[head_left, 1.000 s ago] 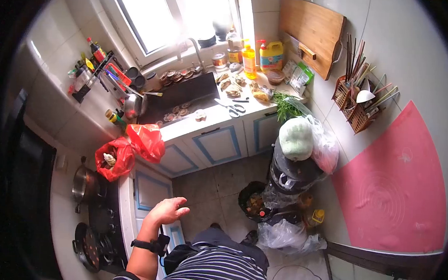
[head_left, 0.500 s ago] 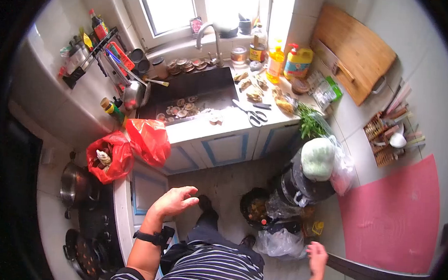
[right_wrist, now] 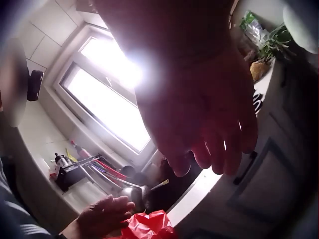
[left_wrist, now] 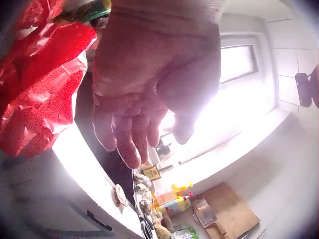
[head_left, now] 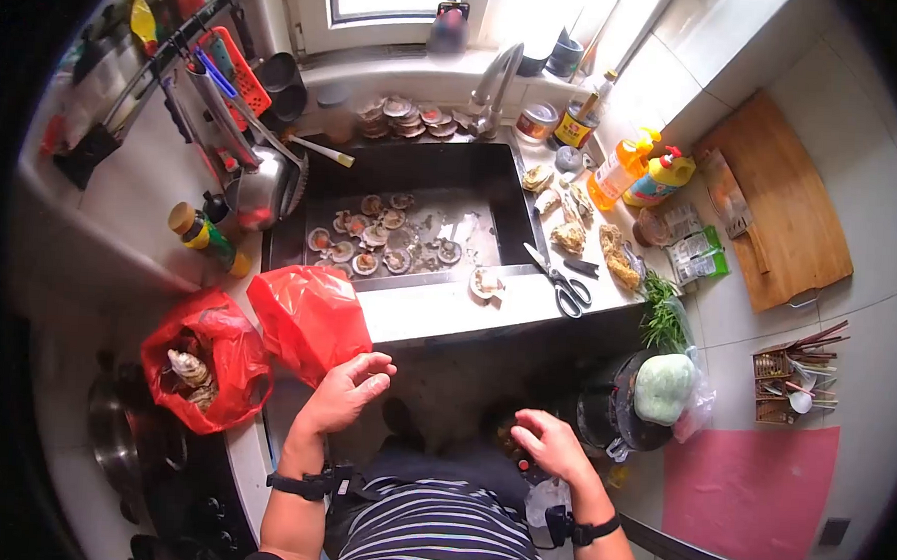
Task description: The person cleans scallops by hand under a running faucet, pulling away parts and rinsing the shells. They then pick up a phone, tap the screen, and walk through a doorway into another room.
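Note:
Both hands are empty, held in front of the body. The left hand [head_left: 339,395] hangs just below a red plastic bag [head_left: 312,314] at the counter corner, fingers relaxed; its wrist view shows the palm and loose fingers of the left hand [left_wrist: 154,84]. To its right, the right hand [head_left: 553,447] has its fingers loosely bent, and its wrist view shows the spread fingers of the right hand [right_wrist: 199,114]. Beyond the hands, scallops on half shells [head_left: 374,237] lie in the dark sink [head_left: 414,163]. One shell [head_left: 485,284] and scissors [head_left: 565,285] rest on the counter edge.
Another red bag [head_left: 214,370] holds shells at the left. Oysters [head_left: 569,235], an orange bottle [head_left: 618,172] and greens [head_left: 662,314] stand right of the sink. A pale green melon [head_left: 664,388] sits on a dark container at the right. Knives hang at the left wall.
The view has moved closer to the sink and counter. My right hand has risen into view from the lower right, and my left hand has stayed raised near the red bags.

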The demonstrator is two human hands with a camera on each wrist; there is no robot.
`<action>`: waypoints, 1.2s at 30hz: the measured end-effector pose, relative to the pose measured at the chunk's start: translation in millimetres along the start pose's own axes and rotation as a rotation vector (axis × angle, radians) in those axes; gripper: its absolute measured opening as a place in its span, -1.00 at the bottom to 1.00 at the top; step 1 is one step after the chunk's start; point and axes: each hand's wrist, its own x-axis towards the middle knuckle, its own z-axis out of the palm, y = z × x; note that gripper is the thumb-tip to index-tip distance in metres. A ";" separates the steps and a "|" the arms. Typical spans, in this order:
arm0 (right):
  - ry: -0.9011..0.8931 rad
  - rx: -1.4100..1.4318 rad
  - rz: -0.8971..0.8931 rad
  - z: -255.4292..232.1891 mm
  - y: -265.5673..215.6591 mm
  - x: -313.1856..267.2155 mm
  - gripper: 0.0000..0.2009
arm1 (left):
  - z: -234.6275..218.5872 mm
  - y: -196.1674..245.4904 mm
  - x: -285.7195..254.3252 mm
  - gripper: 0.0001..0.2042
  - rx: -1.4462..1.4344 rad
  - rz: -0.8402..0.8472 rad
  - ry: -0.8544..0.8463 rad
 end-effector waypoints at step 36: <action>-0.416 -0.264 0.093 -68.0 -15.9 344.8 -0.43 | 75.4 14.3 294.5 -0.37 0.031 -0.437 0.037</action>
